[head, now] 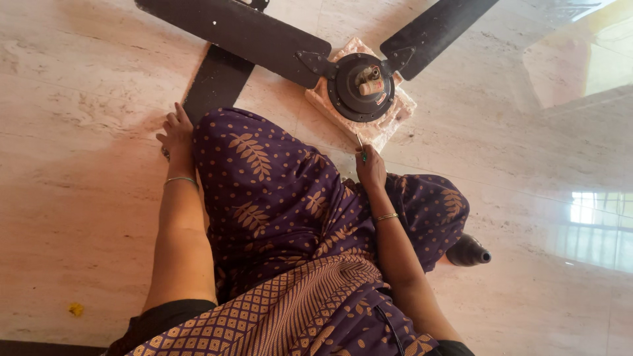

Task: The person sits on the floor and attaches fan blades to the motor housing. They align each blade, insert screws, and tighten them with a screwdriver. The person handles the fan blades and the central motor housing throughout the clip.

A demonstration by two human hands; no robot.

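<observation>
A black ceiling fan point(359, 87) lies on the marble floor, its round motor resting on a pink foam block point(389, 125). Two blades spread up left and up right, and a third blade point(217, 82) runs toward my left hand. My left hand point(177, 134) rests flat on the floor beside that blade's end, fingers apart, holding nothing. My right hand point(370, 168) is closed around a small screwdriver point(361, 150) with a green handle, its tip pointing up at the foam block's near edge. My knees, draped in purple patterned cloth, fill the space between my hands.
A black cone-shaped fan cover point(469, 251) lies on the floor by my right knee. A small yellow scrap point(76, 308) sits at the lower left. Bright window reflections glare on the polished floor at the right.
</observation>
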